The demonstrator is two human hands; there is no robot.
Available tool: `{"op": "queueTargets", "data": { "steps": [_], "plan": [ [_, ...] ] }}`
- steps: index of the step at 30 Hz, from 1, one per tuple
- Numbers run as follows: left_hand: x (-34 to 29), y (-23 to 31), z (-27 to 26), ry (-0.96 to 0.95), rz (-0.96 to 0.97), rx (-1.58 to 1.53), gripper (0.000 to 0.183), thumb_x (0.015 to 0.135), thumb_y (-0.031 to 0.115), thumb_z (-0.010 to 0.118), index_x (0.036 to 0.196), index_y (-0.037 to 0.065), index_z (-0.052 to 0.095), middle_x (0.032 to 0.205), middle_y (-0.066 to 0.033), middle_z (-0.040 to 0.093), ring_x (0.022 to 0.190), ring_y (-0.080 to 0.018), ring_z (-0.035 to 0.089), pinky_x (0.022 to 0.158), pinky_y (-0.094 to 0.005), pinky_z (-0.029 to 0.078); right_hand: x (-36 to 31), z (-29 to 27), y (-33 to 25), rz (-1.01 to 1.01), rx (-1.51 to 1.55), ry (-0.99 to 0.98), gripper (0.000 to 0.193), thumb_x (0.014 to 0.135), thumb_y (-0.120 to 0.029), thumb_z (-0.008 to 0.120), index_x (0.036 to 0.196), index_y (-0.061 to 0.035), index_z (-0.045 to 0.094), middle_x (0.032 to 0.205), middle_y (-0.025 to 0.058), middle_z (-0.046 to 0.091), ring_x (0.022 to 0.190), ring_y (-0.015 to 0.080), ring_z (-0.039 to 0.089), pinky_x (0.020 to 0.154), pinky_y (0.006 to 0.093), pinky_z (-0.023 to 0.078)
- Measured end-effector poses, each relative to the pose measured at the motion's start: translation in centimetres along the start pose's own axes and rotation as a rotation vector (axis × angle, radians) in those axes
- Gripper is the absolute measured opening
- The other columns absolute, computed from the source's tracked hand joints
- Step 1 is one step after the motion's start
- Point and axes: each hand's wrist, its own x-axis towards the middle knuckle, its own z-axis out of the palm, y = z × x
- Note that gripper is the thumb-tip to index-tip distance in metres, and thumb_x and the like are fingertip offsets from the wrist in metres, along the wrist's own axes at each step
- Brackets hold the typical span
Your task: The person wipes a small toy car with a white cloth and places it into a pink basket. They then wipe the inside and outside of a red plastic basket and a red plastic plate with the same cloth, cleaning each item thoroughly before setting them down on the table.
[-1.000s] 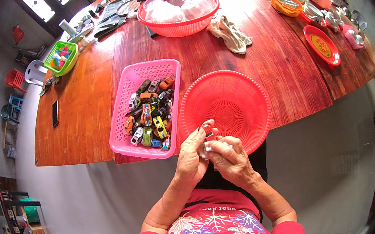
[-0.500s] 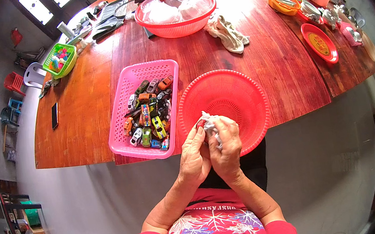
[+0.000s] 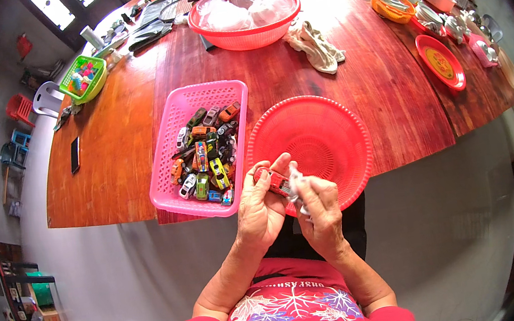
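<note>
**Inspector:** Report the position of the workpiece and the state of both hands.

**Technician:** The workpiece is a red toy car (image 3: 278,183). It sits between the two hands, at the near rim of the round red perforated tray (image 3: 311,149), just above the table edge. The left hand (image 3: 262,210) has its fingers closed around the car. The right hand (image 3: 318,209) has its fingers pinched on a small white cloth or wipe (image 3: 296,184), pressed against the car.

**Inspector:** Status of the containers?

**Technician:** The pink rectangular basket (image 3: 168,165), just left of the tray, holds a mixed pile of toy cars (image 3: 206,160). The visible surface of the red tray holds no cars; its nearest portion is covered by the hands.

**Inspector:** Progress assessment?

**Technician:** Judged from this layout, the work is at an early stage. One car is in hand, seemingly being wiped. The remaining stock is still in the basket, and nothing has been deposited on the tray.

**Inspector:** Other items on the wooden table (image 3: 122,158)?

**Technician:** A red basin of clear plastic bowls (image 3: 244,14) and a crumpled cloth (image 3: 317,44), both well apart from the hands.
</note>
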Motion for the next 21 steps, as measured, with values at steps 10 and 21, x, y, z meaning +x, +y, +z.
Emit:
{"op": "queueTargets", "data": {
  "steps": [10, 21],
  "plan": [
    [0.2, -0.2, 0.6, 0.043, 0.068, -0.011, 0.016, 0.101, 0.018, 0.041, 0.116, 0.010, 0.043, 0.136, -0.0206, 0.046, 0.125, -0.0326, 0.047, 0.102, -0.0438, 0.044, -0.3, 1.1, -1.3, -0.155, -0.042, 0.040, 0.047, 0.067, 0.001, 0.070, 0.113, -0.0049, 0.066, 0.109, 0.0139, 0.053, 0.097, 0.0317, 0.054, 0.081, 0.0390, 0.049],
    [-0.9, -1.2, -0.8, 0.025, -0.016, 0.227, 0.024, 0.095, 0.010, 0.054, 0.118, 0.004, 0.054, 0.116, -0.0106, 0.061, 0.107, -0.0165, 0.060, 0.089, -0.0288, 0.051, 2.3, -0.3, 0.0, 0.113, 0.087, 0.110, 0.025, 0.079, 0.007, 0.065, 0.104, 0.0003, 0.064, 0.106, 0.0136, 0.056, 0.093, 0.0257, 0.059, 0.076, 0.0320, 0.050]
  ]
}}
